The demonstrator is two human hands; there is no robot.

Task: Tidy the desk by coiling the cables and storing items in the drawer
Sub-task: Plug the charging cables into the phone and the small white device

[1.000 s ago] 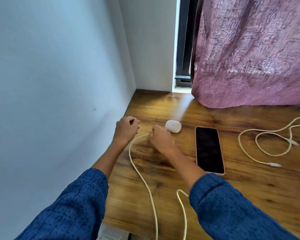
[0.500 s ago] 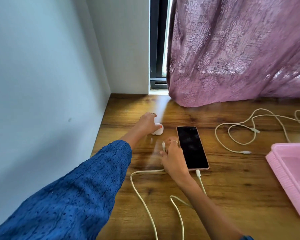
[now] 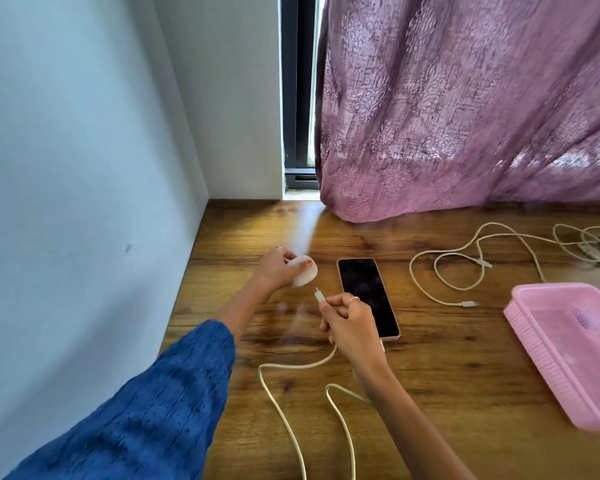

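While left hand (image 3: 277, 268) clasps earbud case (image 3: 305, 275), right hand (image 3: 350, 322) pinches cable (image 3: 284, 393) plug (beside phone (image 3: 367, 297)).

Daylight comes through the window gap (image 3: 310, 98) at the far side, streaking glare across the desk (image 3: 302, 233). Wide-angle bending warps the edges; the near-right basket (image 3: 568, 358) blurs.

A blue dotted sleeve (image 3: 160, 403), a mauve floral-patterned curtain (image 3: 465, 105), a pink basket (image 3: 565, 355), a cream cable (image 3: 284, 417).

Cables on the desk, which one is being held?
The near cable, its plug pinched in the right hand. The far cable lies loose beyond the phone, untouched.
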